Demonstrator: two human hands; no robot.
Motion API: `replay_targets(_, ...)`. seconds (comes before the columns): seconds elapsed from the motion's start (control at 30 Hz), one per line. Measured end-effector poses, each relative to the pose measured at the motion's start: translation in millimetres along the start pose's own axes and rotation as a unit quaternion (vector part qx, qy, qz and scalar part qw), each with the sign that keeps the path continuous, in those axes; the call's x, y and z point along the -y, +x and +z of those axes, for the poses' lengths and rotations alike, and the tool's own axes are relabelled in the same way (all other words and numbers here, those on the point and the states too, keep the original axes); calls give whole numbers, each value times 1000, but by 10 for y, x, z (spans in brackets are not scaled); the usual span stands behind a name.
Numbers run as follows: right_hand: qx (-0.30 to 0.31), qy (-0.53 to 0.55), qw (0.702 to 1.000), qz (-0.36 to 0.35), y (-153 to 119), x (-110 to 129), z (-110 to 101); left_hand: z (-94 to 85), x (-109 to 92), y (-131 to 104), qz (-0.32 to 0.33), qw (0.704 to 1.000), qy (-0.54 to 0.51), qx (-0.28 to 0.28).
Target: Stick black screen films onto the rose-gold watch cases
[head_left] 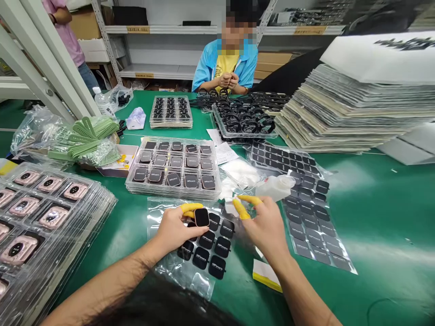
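- L hand grips watch, dark screen up, over clear sheet w/ black squares.
- R hand: fingertips at white tissue, can't tell if pinched.
- Clear tray beyond watch; bottle nr R hand.

In the centre of the frame, the left hand, wearing yellow rubbery finger sleeves, holds a square, black-screened watch body with a gold-toned rim over a clear plastic sheet of black square films. Right of centre, the right hand is beside a crumpled white tissue; its grip on it is unclear. Stacked clear plastic trays occupy the lower left of the green desk; a person in a blue jacket sits at upper centre.
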State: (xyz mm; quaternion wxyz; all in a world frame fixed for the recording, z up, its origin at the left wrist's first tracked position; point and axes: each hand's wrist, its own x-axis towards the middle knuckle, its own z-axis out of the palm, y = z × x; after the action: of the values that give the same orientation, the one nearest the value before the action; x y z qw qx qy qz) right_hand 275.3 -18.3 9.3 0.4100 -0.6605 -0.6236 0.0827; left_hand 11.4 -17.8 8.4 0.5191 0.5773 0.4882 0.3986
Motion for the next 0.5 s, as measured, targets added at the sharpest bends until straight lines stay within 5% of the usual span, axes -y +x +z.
replay_targets(0.1, 86, 105, 990, 30, 69, -58, -177, 10, 18, -14, 40, 998, 8, -45)
replay_targets(0.23, 214, 238, 937, 138, 14, 58, -120, 0, 45, -22, 65, 995, -2, -75)
replay_targets(0.5, 135, 296, 916, 233, 9, 64, 76, -105, 105, 43, 73, 993, 49, -76)
